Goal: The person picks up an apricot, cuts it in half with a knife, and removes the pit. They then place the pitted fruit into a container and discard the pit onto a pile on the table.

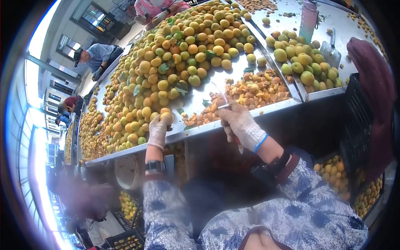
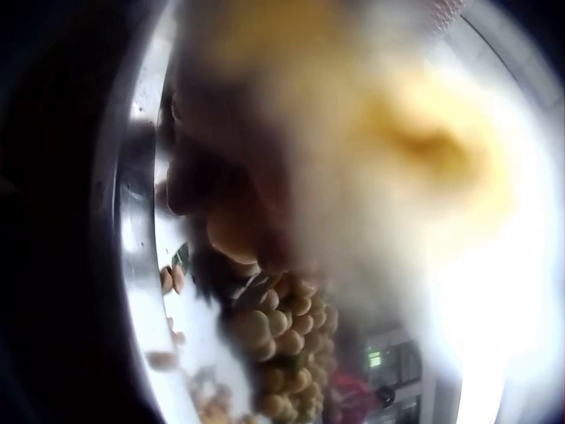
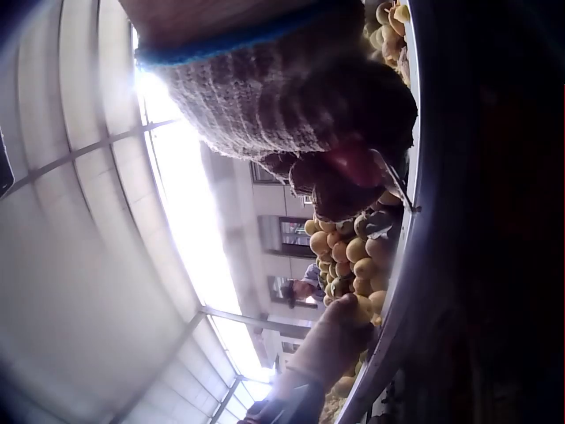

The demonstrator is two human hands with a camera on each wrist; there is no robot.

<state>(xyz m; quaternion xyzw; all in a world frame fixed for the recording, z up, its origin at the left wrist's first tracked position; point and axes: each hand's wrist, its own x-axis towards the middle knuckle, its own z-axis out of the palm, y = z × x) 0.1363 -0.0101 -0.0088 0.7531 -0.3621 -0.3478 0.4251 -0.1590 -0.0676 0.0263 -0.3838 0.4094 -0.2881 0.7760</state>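
Note:
My left hand (image 1: pixel 160 125), in a white knit glove, grips a yellow-orange apricot (image 1: pixel 166 115) at the near edge of a big apricot heap (image 1: pixel 175 62) on the steel table (image 1: pixel 233 121). My gloved right hand (image 1: pixel 235 118) grips a small knife (image 1: pixel 220 95), blade pointing up and away over the table edge. It hovers by a pile of cut apricot pieces (image 1: pixel 254 89). The left wrist view is mostly blur, with apricots (image 2: pixel 278 331) beyond. In the right wrist view the glove (image 3: pixel 282 88) fills the top, and the left hand (image 3: pixel 331 340) shows beside the heap (image 3: pixel 353 252).
A second tray at the right holds greener apricots (image 1: pixel 304 66), a pink bottle (image 1: pixel 308 18) and a metal scoop (image 1: pixel 332 49). A black crate (image 1: pixel 358 116) and a person in maroon (image 1: pixel 375 83) stand close on the right. Other workers (image 1: pixel 98 56) sit across the table.

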